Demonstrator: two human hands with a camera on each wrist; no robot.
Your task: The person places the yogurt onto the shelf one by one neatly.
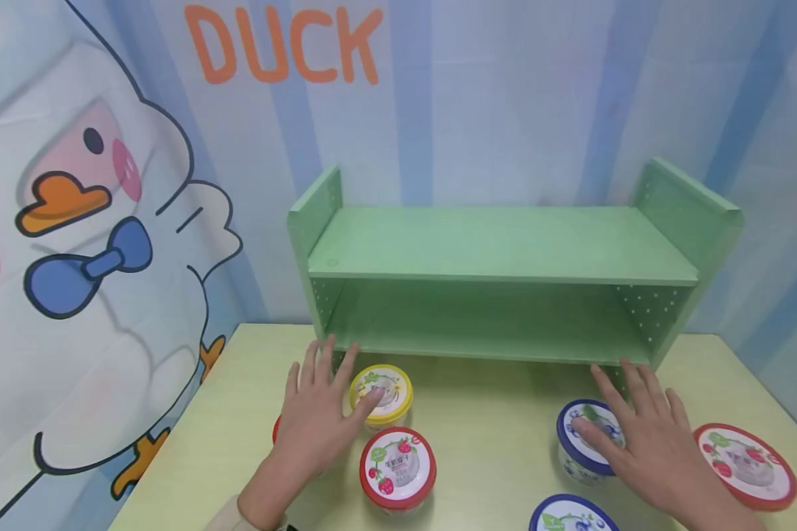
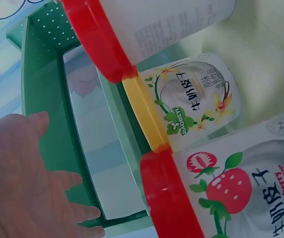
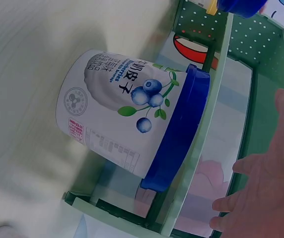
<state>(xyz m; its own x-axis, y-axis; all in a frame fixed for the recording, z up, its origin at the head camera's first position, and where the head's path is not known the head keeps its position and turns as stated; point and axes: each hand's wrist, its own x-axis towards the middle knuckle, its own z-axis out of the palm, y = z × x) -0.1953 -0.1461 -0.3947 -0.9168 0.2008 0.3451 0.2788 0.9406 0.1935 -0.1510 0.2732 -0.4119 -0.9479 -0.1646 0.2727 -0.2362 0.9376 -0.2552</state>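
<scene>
My left hand (image 1: 322,420) is spread with straight fingers above the table, holding nothing. Beside its thumb stands a yellow-lidded yogurt tub (image 1: 387,387), with a red-lidded strawberry tub (image 1: 398,466) in front. Another red lid (image 1: 276,429) is mostly hidden behind that hand. Over on the right, my right hand (image 1: 651,450) is also spread, its thumb overlapping a blue-lidded blueberry tub (image 1: 579,466) in the head view. The right wrist view shows the blueberry tub (image 3: 127,109) upright near the shelf, apart from the fingers (image 3: 248,166). Both palms are bare.
A green two-tier shelf (image 1: 505,247) stands at the back of the pale table (image 1: 199,442). A second blue-lidded tub (image 1: 564,516) sits at the front edge of view, and a red-lidded tub (image 1: 747,464) at far right. A duck-print cloth (image 1: 505,96) hangs behind.
</scene>
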